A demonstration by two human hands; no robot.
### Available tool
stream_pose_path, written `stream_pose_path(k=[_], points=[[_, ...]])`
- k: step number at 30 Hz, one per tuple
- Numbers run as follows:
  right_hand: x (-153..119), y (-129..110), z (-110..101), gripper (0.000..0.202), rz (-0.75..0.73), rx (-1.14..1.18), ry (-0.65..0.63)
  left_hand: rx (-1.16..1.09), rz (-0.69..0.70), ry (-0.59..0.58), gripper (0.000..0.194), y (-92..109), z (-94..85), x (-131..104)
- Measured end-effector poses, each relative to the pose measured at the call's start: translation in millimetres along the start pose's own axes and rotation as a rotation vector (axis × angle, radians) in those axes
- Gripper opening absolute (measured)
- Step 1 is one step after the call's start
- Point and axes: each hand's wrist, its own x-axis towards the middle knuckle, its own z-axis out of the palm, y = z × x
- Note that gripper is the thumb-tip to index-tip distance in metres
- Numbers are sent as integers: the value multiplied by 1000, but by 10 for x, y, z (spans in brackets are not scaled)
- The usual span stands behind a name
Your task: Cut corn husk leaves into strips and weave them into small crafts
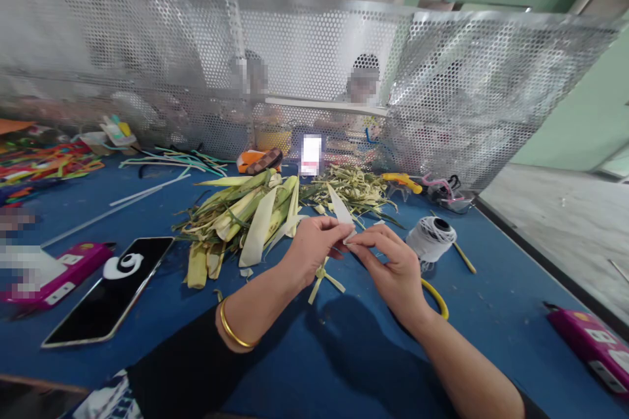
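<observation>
My left hand [319, 242] and my right hand [390, 265] meet above the blue table, fingertips almost touching. Both pinch one pale strip of corn husk [339, 204], whose pointed end rises above the left fingers. Its lower end is hidden among the fingertips. Just below the left hand lies a small knotted piece of pale husk strips [322, 278] with several loose ends. To the left is a heap of corn husks [230, 213], green and cream. A spool of white thread [431, 239] stands right of my right hand, beside a curved yellow handle [436, 298].
A perforated metal screen [314, 39] borders the table's back, with people behind it. Shredded husk [354, 186], a yellow glue gun [403, 181] and safety glasses [452, 200] lie before it. A phone [113, 294] and magenta devices [594, 347] lie at the sides; colourful strips [44, 160] are far left.
</observation>
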Motion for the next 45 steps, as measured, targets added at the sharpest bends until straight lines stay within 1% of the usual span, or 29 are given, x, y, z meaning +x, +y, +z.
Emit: stream_pose_path(k=[2, 7, 11, 14, 18, 23, 28, 30, 34, 37, 39, 45], points=[[4, -1, -4, 11, -8, -6, 20, -28, 4, -3, 22, 5, -2, -3], [17, 7, -16, 12, -8, -53, 71, -71, 0, -58, 22, -9, 9, -24], [17, -6, -17, 10, -18, -45, 64, -82, 17, -24, 17, -40, 19, -24], [18, -21, -16, 10, 2, -21, 52, -94, 29, 14, 12, -41, 23, -22], [25, -33, -17, 11, 66, -7, 54, -78, 43, 60, 11, -13, 38, -40], [23, -18, -7, 11, 121, -6, 96, -58, 65, 68, 13, 8, 67, -69], [18, -6, 11, 15, 283, 76, 88, -24, 87, 75, 9, 8, 80, -83], [21, -5, 17, 16, 339, 81, 105, -12, 99, 77, 7, 9, 82, -88], [30, -2, 28, 21, 389, 178, 156, 15, 98, 80, 7, 12, 89, -94], [31, 16, 33, 24, 422, 244, 162, 38, 103, 86, 8, 7, 96, -100], [31, 33, 33, 24, 450, 280, 168, 46, 102, 75, 9, -1, 102, -105], [55, 26, 21, 27, 532, 461, 160, 54, 116, -16, 13, -19, 95, -100]])
